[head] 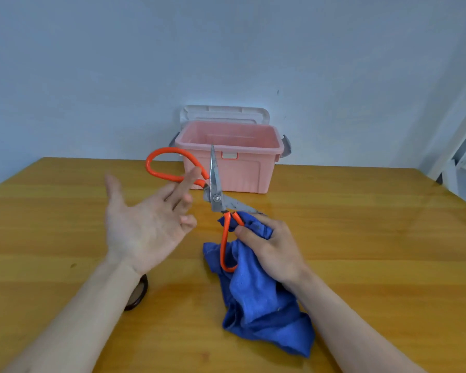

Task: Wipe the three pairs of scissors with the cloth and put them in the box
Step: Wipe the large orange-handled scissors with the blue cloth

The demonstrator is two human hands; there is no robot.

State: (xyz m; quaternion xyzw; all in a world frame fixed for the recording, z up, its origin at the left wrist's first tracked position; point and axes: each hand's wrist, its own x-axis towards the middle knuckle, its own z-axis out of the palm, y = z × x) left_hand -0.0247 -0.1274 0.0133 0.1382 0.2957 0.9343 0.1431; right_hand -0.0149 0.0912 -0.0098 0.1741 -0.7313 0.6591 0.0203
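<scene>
On the left, a dark round object (137, 293) lies on the wooden table (361, 238), partly hidden under the left forearm. Above it the left hand (143, 219) is held palm up with the thumb spread wide and the fingers loosely extended; its index and middle fingers (187, 181) touch one orange handle loop of the scissors (216, 197), but they do not curl round it.

The scissors are spread wide open, held above the table. One blade points straight up in front of the box, the other slants down to the right and ends against the cloth. One orange loop arcs out to the upper left, the other hangs down toward the person, lying over the cloth.

The blue cloth (261, 300) is bunched at its top in the right hand (272, 246) and trails down onto the table in loose folds. That hand grips the cloth with curled fingers, and its thumb pinches the lower handle against the fabric just below the pivot.

Behind the scissors, at the table's far edge against the wall, stands the pink plastic box (242, 173), open, with grey latches at both ends and its pale lid (223, 113) standing upright behind it. No scissors are visible inside it.

At the far right, a white metal frame (457, 146) leans up past the table.
</scene>
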